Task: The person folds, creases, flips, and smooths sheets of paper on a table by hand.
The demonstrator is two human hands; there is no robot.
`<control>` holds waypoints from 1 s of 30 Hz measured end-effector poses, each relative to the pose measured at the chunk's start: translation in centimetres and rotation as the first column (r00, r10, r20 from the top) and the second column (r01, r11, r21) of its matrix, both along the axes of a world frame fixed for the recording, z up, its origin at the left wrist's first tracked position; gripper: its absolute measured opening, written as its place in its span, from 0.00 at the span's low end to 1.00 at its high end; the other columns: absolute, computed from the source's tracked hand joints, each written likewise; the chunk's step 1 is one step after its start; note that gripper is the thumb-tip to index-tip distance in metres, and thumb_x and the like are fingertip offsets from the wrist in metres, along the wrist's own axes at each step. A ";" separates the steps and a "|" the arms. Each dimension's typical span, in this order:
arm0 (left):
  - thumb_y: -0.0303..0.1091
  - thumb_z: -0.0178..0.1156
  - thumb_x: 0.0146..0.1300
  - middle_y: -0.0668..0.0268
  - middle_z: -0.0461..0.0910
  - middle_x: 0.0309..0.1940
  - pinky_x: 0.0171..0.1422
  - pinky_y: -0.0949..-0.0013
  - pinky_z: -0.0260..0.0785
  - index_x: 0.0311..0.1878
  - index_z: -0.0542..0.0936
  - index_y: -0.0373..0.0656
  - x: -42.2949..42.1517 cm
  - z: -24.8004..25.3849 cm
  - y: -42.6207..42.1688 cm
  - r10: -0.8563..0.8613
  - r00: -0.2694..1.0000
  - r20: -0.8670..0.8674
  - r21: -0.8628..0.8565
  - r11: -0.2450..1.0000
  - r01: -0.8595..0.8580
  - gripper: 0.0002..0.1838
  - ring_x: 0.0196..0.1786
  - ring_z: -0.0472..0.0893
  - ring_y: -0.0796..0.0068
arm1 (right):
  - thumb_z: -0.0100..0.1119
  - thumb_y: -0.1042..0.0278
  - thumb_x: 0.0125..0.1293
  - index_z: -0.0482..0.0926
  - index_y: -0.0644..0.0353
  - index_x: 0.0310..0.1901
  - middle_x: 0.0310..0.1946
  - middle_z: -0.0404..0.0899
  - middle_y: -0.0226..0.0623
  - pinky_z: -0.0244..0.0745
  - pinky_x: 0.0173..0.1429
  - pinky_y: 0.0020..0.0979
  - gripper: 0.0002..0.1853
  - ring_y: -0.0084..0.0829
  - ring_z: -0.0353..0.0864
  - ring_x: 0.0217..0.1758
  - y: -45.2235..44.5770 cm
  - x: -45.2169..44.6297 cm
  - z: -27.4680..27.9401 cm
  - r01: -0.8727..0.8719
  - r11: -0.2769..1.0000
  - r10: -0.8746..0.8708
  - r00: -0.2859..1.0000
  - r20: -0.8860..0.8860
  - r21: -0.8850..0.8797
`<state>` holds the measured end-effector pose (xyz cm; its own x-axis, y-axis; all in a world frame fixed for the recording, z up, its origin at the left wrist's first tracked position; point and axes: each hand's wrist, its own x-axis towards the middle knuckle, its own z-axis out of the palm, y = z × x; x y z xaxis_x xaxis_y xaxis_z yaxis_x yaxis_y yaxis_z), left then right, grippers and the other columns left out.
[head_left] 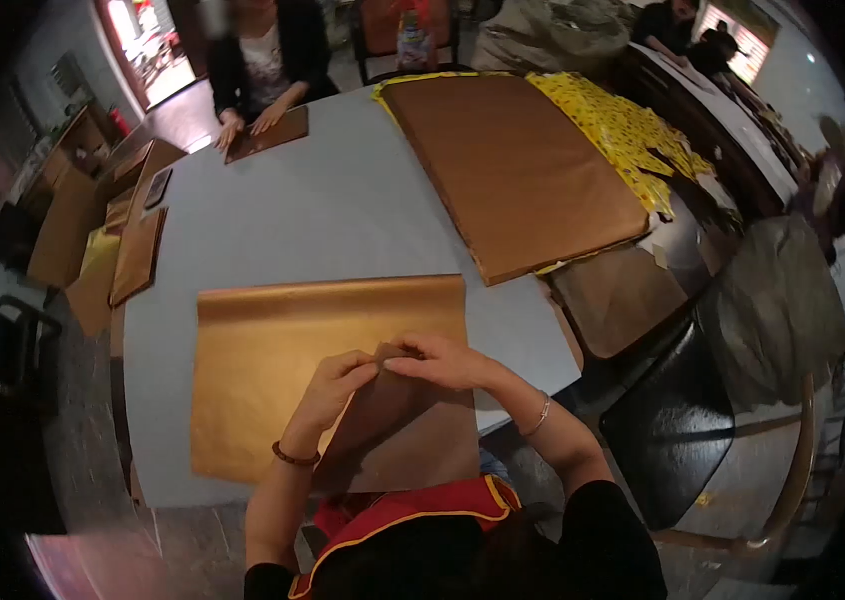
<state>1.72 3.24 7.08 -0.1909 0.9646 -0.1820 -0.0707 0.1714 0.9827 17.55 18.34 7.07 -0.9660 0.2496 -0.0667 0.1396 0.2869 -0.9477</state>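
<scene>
A large sheet of gold paper (253, 390) lies on the table in front of me, its far edge slightly curled. Its near right part is lifted and turned over, so the brown underside (403, 430) faces up. My left hand (331, 390), with a beaded bracelet at the wrist, pinches the turned-over corner between thumb and fingers. Close beside it, my right hand (443, 362) grips the same corner, thumb and fingers closed. The two hands nearly meet over the middle of the sheet. Some of the fingertips are hidden by the paper and the hands.
A thick brown paper stack (513, 170) lies on yellow wrapping (618, 125) at the far right of the grey table (323, 220). Across from me a person presses a folded brown sheet (268, 135). A phone (158, 188) and brown folded pieces (139, 255) sit along the left edge.
</scene>
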 end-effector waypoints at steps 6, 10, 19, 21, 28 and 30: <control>0.30 0.56 0.63 0.71 0.77 0.33 0.44 0.78 0.67 0.39 0.79 0.34 0.1 -0.2 0.0 0.097 0.978 0.182 -0.008 0.995 -0.097 0.08 0.37 0.74 0.83 | 0.49 0.48 0.67 0.61 0.56 0.60 0.42 0.74 0.35 0.72 0.44 0.31 0.27 0.30 0.74 0.47 8.7 4.0 -3.8 0.466 0.368 -0.762 0.647 0.025 -0.805; 0.29 0.55 0.64 0.73 0.78 0.33 0.44 0.79 0.66 0.39 0.79 0.35 -0.5 -2.1 -0.3 0.093 0.977 0.194 0.032 0.994 -0.101 0.07 0.37 0.74 0.84 | 0.50 0.44 0.65 0.70 0.58 0.51 0.45 0.72 0.33 0.72 0.48 0.35 0.25 0.30 0.73 0.47 10.8 5.9 -6.1 0.359 0.158 -0.731 0.669 0.136 -0.920; 0.31 0.57 0.64 0.72 0.78 0.34 0.44 0.79 0.68 0.40 0.80 0.39 0.0 -1.8 -0.2 0.110 0.938 0.328 -0.001 0.993 -0.116 0.07 0.38 0.75 0.84 | 0.57 0.52 0.64 0.73 0.62 0.54 0.47 0.76 0.34 0.71 0.50 0.29 0.24 0.27 0.75 0.46 0.9 0.6 -0.1 0.246 0.908 -0.247 0.968 0.040 -0.340; 0.31 0.57 0.64 0.72 0.78 0.34 0.45 0.79 0.67 0.41 0.79 0.39 0.1 -1.7 -0.3 0.134 0.931 0.339 0.002 0.990 -0.143 0.07 0.38 0.75 0.84 | 0.58 0.53 0.63 0.74 0.63 0.53 0.46 0.77 0.35 0.70 0.51 0.29 0.23 0.28 0.75 0.47 -0.6 -0.2 0.4 0.191 0.954 -0.190 0.981 0.027 -0.231; 0.35 0.56 0.64 0.71 0.78 0.36 0.46 0.79 0.67 0.43 0.79 0.38 -0.6 -0.7 -0.5 0.136 0.958 0.252 -0.034 0.991 -0.132 0.11 0.40 0.75 0.85 | 0.57 0.60 0.64 0.74 0.66 0.51 0.42 0.78 0.38 0.70 0.50 0.28 0.19 0.27 0.75 0.46 -1.7 -0.9 1.7 0.084 0.987 -0.072 0.993 0.090 -0.140; 0.35 0.56 0.64 0.71 0.78 0.36 0.45 0.79 0.67 0.43 0.79 0.37 -0.2 0.3 -0.4 0.151 0.975 0.161 0.015 0.988 -0.155 0.11 0.40 0.75 0.84 | 0.55 0.62 0.65 0.75 0.65 0.48 0.40 0.78 0.36 0.70 0.49 0.27 0.16 0.25 0.74 0.44 -1.4 -1.2 1.3 0.124 0.984 -0.112 0.989 0.101 -0.127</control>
